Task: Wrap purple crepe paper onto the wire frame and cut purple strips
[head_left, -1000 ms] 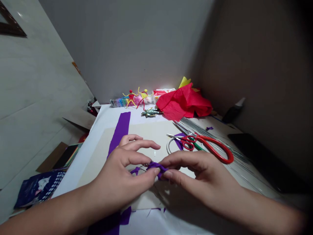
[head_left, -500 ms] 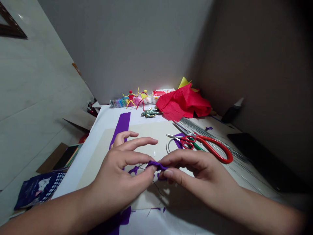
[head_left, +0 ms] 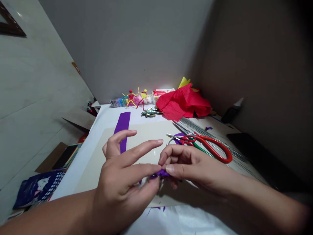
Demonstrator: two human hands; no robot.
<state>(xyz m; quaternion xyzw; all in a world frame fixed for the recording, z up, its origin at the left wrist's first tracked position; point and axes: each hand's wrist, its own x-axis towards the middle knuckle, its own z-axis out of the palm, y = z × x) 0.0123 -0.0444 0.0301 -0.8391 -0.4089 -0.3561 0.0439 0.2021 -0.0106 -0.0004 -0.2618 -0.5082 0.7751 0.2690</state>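
The purple crepe paper (head_left: 159,174) is a small, crumpled bit, all scrunched up into a thin bunch. The left hand (head_left: 119,169) and the right hand (head_left: 193,166) pinch it between them, so their fingers hide much of it. Only a short, dark purple strip shows in the gap between the fingertips. One more tiny purple tip pokes out below the left hand. The paper is near the front edge of the table (head_left: 107,120), about in the middle.
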